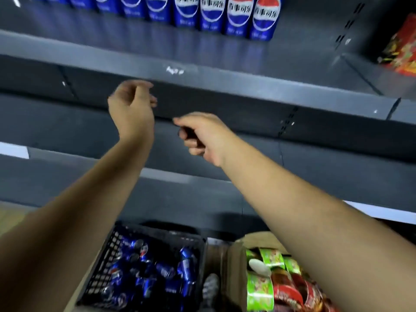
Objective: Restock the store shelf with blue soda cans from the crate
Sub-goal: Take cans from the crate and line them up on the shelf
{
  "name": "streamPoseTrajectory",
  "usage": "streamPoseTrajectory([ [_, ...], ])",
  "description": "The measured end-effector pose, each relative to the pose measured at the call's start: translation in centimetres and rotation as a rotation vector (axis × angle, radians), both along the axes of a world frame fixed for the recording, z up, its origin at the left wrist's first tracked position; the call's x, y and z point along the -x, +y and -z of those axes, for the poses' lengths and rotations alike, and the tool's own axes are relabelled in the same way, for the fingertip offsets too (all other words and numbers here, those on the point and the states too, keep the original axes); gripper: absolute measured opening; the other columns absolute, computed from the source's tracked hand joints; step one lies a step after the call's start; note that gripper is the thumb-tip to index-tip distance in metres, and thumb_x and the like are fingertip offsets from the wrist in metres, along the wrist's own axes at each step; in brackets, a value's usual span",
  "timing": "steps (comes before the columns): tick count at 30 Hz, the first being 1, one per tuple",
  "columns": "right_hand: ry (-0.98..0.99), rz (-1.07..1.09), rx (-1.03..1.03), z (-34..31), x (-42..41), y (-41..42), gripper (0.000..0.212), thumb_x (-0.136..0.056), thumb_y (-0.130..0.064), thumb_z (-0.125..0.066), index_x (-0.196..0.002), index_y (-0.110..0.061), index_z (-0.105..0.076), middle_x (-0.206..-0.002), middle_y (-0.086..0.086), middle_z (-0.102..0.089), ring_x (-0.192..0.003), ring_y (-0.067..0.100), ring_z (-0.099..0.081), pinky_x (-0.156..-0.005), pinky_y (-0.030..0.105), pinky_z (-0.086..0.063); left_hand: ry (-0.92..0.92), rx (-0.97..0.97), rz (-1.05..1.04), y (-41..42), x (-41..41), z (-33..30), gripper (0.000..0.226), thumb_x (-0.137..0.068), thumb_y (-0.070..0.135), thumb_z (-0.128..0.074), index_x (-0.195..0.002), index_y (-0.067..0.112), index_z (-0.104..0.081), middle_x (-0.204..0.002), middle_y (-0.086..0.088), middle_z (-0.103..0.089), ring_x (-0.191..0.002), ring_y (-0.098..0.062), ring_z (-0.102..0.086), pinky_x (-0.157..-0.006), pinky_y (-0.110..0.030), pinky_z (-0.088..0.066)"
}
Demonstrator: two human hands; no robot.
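Both hands' fingers (148, 99) blurred, curled out of sight.

I had both bare forearms stretched forward and up. My left hand (131, 104) hung limp from a bent wrist, fingers loosely curled; my right hand (201, 135) drooped likewise, holding nothing.

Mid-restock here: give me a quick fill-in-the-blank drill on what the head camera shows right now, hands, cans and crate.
1. The row of upright blue soda cans stands on the ____ shelf in view.
2. The black crate on the floor still holds loose ____ cans.
3. Both the left hand and the right hand hold ____.
4. The cardboard box of green and red packs sits to the ____ of the crate.

Missing words: top; blue; nothing; right
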State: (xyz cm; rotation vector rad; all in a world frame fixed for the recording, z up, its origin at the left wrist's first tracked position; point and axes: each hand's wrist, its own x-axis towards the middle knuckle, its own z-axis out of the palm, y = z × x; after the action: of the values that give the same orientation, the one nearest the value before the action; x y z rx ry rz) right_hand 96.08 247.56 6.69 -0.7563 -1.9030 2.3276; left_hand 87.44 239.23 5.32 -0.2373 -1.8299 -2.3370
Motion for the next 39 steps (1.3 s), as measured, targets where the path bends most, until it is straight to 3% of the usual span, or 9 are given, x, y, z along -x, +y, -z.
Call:
streamPoseTrajectory([
  [10, -0.577, 0.040, 0.061, 19.3, -2.6, -5.1, 0.023, -0.093, -0.017, -0.051, -0.070, -0.014, -0.050, -0.061, 0.002, -0.051, -0.036, 0.007, -0.037, -0.031, 0.010, -0.019, -0.448, 0.608, 0.015, -10.9, -2.6, 21.2, 0.020, -0.080, 0.017, -0.048, -0.067, 0.011, -0.062, -0.062, -0.007, -0.065, -0.073, -0.033, -0.062, -0.072, -0.038, -0.051],
  [13, -0.688, 0.021, 0.035, 26.2, -3.8, -6.0, 0.024, -0.092, -0.017, -0.052, -0.068, -0.015, -0.050, -0.050, -0.001, -0.054, -0.025, 0.003, -0.039, -0.036, 0.013, -0.023, -0.530, 0.793, 0.020, -13.4, -3.4, 27.4, 0.025, -0.065, 0.029, -0.044, -0.067, 0.012, -0.062, -0.074, -0.026, -0.064, -0.069, -0.031, -0.062, -0.067, -0.041, -0.051],
  [16, -0.810, -0.044, 0.005, 33.2, -5.2, -7.2, 0.024, -0.093, -0.019, -0.050, -0.069, -0.017, -0.051, -0.034, -0.006, -0.051, -0.026, 0.002, -0.043, -0.046, 0.018, -0.027, -0.646, 0.871, 0.136, -15.0, -4.9, 33.3, 0.023, -0.068, 0.032, -0.045, -0.063, 0.012, -0.056, -0.066, -0.018, -0.058, -0.071, -0.034, -0.062, -0.063, -0.036, -0.045],
  [21, -0.977, -0.122, 0.015, 43.3, -9.1, -9.0, 0.011, -0.095, -0.016, -0.048, -0.084, -0.015, -0.053, -0.065, 0.003, -0.054, -0.047, 0.010, -0.051, -0.049, 0.020, -0.034, -0.659, 1.210, 0.277, -16.5, -8.1, 41.3, 0.028, -0.094, 0.017, -0.044, -0.091, -0.003, -0.063, -0.093, -0.028, -0.065, -0.087, -0.041, -0.060, -0.069, -0.041, -0.045],
  [23, -1.014, -0.120, 0.031, 47.0, -10.2, -9.5, 0.006, -0.094, -0.014, -0.049, -0.093, -0.011, -0.054, -0.068, 0.005, -0.054, -0.052, 0.012, -0.054, -0.050, 0.022, -0.038, -0.706, 1.233, 0.304, -16.8, -9.0, 44.9, 0.025, -0.093, 0.014, -0.045, -0.096, -0.002, -0.064, -0.094, -0.027, -0.065, -0.089, -0.041, -0.060, -0.071, -0.041, -0.045],
  [27, -1.041, -0.086, -0.030, 55.2, -10.1, -10.2, 0.015, -0.091, -0.008, -0.051, -0.076, -0.012, -0.053, -0.068, 0.006, -0.054, -0.056, 0.015, -0.050, -0.053, 0.023, -0.040, -0.879, 1.212, 0.368, -16.5, -10.5, 52.6, 0.022, -0.090, 0.014, -0.048, -0.088, -0.002, -0.064, -0.095, -0.027, -0.066, -0.091, -0.040, -0.061, -0.074, -0.039, -0.046],
  [29, -1.052, -0.106, -0.204, 58.8, -9.6, -10.5, 0.004, -0.086, -0.011, -0.059, -0.088, -0.009, -0.060, -0.082, 0.013, -0.062, -0.064, 0.022, -0.056, -0.056, 0.026, -0.041, -1.044, 1.094, 0.373, -15.9, -11.3, 56.4, 0.027, -0.083, 0.023, -0.049, -0.081, 0.001, -0.064, -0.091, -0.026, -0.067, -0.089, -0.039, -0.064, -0.077, -0.038, -0.052],
  [34, -1.048, -0.248, -0.634, 66.3, -8.1, -9.3, 0.048, -0.089, -0.014, -0.054, -0.133, -0.001, -0.040, -0.131, 0.020, -0.050, -0.118, 0.033, -0.051, -0.089, 0.031, -0.040, -1.539, 0.701, 0.405, -13.6, -13.0, 64.6, 0.013, -0.094, 0.016, -0.047, -0.094, 0.009, -0.058, -0.067, -0.007, -0.060, -0.058, -0.017, -0.057, -0.055, -0.024, -0.043],
  [39, -1.020, -0.279, -0.784, 74.1, -6.7, -7.2, 0.055, -0.092, -0.018, -0.051, -0.140, -0.003, -0.030, -0.139, 0.021, -0.043, -0.124, 0.034, -0.046, -0.093, 0.036, -0.041, -1.623, 0.550, 0.430, -11.0, -14.8, 72.3, 0.025, -0.097, 0.016, -0.043, -0.114, 0.006, -0.058, -0.068, -0.005, -0.059, -0.059, -0.016, -0.055, -0.058, -0.026, -0.041],
])
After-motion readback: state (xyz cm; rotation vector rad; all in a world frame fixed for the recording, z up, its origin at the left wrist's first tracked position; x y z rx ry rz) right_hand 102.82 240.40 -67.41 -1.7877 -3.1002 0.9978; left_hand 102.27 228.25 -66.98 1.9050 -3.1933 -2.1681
